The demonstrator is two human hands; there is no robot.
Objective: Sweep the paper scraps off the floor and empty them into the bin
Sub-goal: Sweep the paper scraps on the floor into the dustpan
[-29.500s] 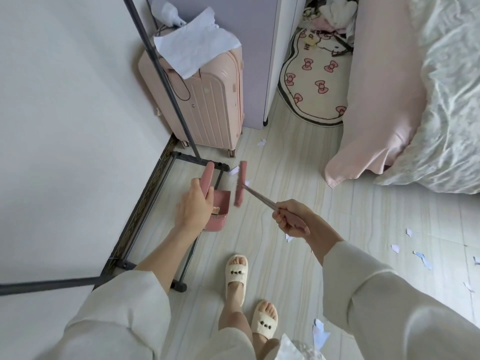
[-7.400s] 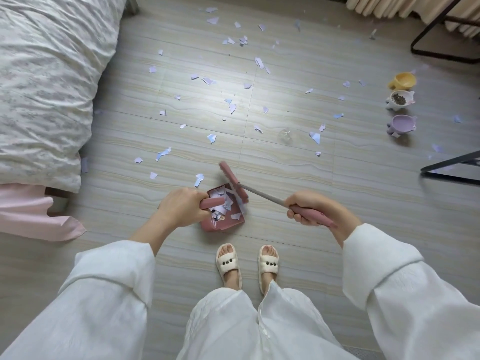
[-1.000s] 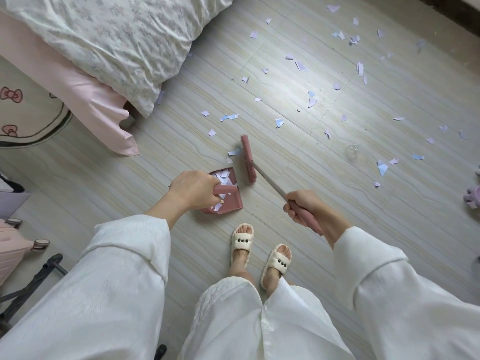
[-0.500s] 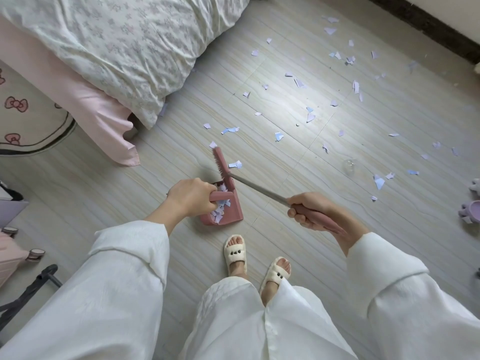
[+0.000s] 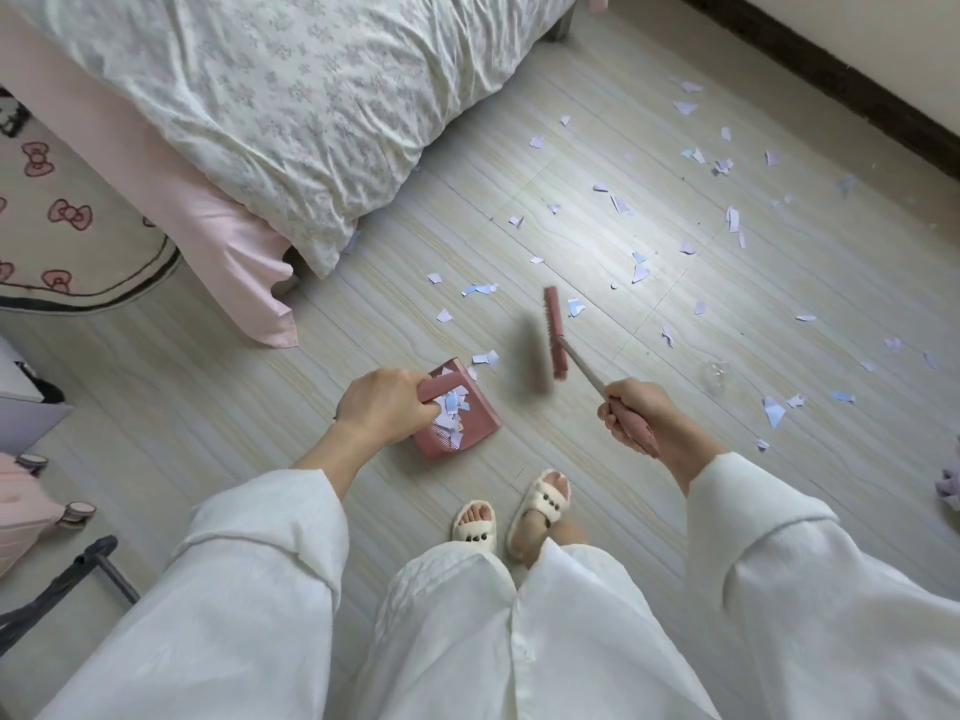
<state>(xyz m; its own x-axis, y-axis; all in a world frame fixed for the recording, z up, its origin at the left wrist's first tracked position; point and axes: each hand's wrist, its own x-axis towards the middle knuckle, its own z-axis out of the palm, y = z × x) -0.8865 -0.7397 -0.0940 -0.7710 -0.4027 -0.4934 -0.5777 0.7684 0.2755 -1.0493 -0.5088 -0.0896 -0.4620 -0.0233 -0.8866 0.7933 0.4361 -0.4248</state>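
Here the left hand (image 5: 382, 405) grips the handle of the dustpan (image 5: 457, 407), which sits on the floor with its mouth toward the scraps (image 5: 485, 358), ready to catch them. The right hand (image 5: 631, 410) is curled around the brush (image 5: 553, 332) handle. Half a second ago the brush stood at the pan; now it is swung out right, blurred. No bin is visible.

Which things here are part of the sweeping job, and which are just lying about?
Part of the job:
pink plastic dustpan, gripped by left hand
pink brush, gripped by right hand
pale paper scraps on the floor

Lying about:
floral duvet
bow-patterned rug
clear round object
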